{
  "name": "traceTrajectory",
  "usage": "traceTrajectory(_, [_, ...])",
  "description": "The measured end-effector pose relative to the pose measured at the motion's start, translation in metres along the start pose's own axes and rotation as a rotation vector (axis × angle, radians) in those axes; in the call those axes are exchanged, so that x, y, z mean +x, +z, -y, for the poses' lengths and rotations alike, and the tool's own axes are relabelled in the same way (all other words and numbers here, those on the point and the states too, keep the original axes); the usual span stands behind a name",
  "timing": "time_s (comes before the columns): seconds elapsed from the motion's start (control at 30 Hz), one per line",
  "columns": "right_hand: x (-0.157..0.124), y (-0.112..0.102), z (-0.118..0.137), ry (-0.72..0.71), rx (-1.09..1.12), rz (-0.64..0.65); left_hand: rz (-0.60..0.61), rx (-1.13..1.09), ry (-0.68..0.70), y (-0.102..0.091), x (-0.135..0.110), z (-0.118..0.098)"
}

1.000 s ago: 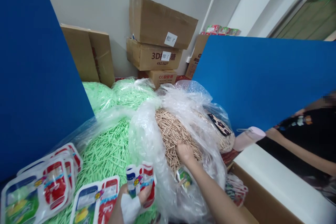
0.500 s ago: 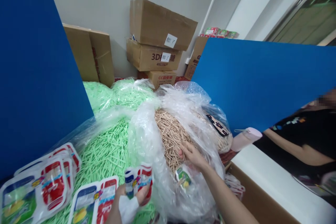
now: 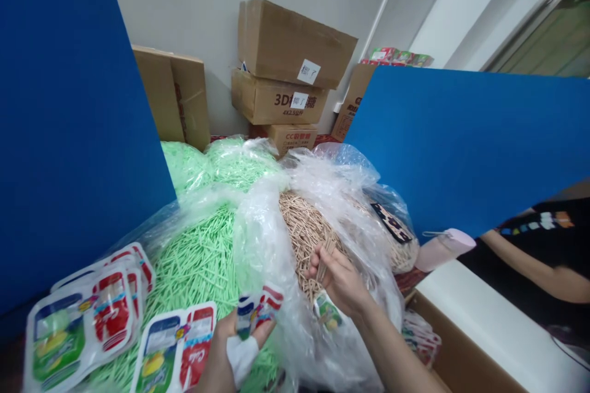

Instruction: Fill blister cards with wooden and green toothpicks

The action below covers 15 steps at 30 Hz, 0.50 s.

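My right hand [image 3: 340,278] pinches a few brown sticks [image 3: 323,264] just above a heap of brown sticks [image 3: 302,230] in a clear plastic bag [image 3: 267,239]. My left hand [image 3: 233,350], with a white bandage on the thumb, grips a small red, white and blue packet [image 3: 257,310] at the bottom centre. Beside it to the left spreads a large pile of green sticks [image 3: 193,264] in another clear bag.
More printed packets [image 3: 87,322] lie at lower left. Blue panels [image 3: 69,123] stand on both sides. Cardboard boxes [image 3: 286,67] are stacked against the back wall. Another person's arm [image 3: 530,261] and a pink bottle [image 3: 445,249] are at the right, above an open carton [image 3: 461,344].
My right hand lifted off the brown heap and closed on a few sticks. My left hand stayed low with the packet. The camera shifted slightly left.
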State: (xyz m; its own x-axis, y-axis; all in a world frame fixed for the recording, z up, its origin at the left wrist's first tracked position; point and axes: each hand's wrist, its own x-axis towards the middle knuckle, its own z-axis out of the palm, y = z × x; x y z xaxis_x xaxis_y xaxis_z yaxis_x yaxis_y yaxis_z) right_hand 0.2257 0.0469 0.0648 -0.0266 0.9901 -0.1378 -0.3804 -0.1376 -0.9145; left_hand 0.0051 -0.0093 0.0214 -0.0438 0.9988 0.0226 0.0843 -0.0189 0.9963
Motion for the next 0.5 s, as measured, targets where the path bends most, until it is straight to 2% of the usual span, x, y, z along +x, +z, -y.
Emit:
traceTrajectory(0.1, [-0.017, 0.043, 0.012, -0.091, 0.14, 0.041, 0.055, 0.122, 0.062, 0.006, 0.002, -0.002])
traceTrajectory(0.2, [-0.028, 0.072, 0.01, -0.235, 0.129, 0.074, 0.078, 0.244, 0.169, 0.006, 0.003, 0.0])
traceTrajectory(0.37, [-0.033, 0.093, -0.009, -0.399, -0.009, 0.121, 0.078, 0.36, 0.301, 0.001, 0.002, -0.005])
traceTrajectory(0.5, [-0.035, 0.098, -0.017, -0.479, -0.188, 0.1, 0.068, 0.349, 0.328, 0.0, 0.001, -0.012])
